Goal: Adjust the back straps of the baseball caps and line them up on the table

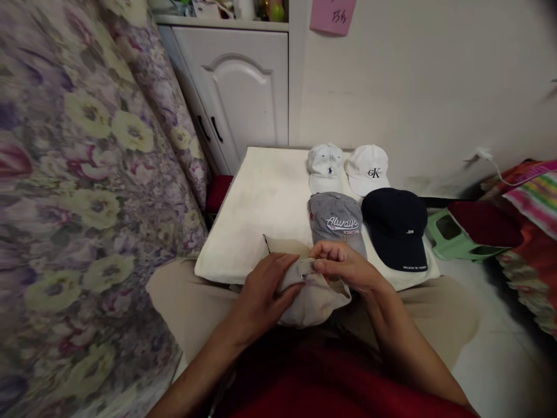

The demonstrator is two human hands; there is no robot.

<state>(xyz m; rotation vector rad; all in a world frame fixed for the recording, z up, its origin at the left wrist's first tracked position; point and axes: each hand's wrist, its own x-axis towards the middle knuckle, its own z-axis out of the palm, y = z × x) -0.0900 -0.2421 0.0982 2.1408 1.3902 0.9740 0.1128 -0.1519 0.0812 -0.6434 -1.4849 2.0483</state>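
Observation:
A beige cap (pixel 313 296) lies at the near edge of a white table (pixel 261 203), over my lap. My left hand (pixel 265 287) is closed on the cap's left side. My right hand (pixel 343 264) pinches the cap's back strap with its small metal buckle (pixel 303 271). Just beyond my hands sits a grey cap (pixel 337 220) with white lettering. A navy cap (pixel 398 226) lies to its right. Two white caps, one (pixel 325 165) with a small dark logo and one (pixel 368 167) with black letters, rest at the table's far edge.
A floral bedspread (pixel 87 174) fills the left side. A white cabinet (pixel 239 93) stands behind the table against a pale wall. A green plastic stool (pixel 452 235) and bright fabric (pixel 531 203) sit on the right by the floor.

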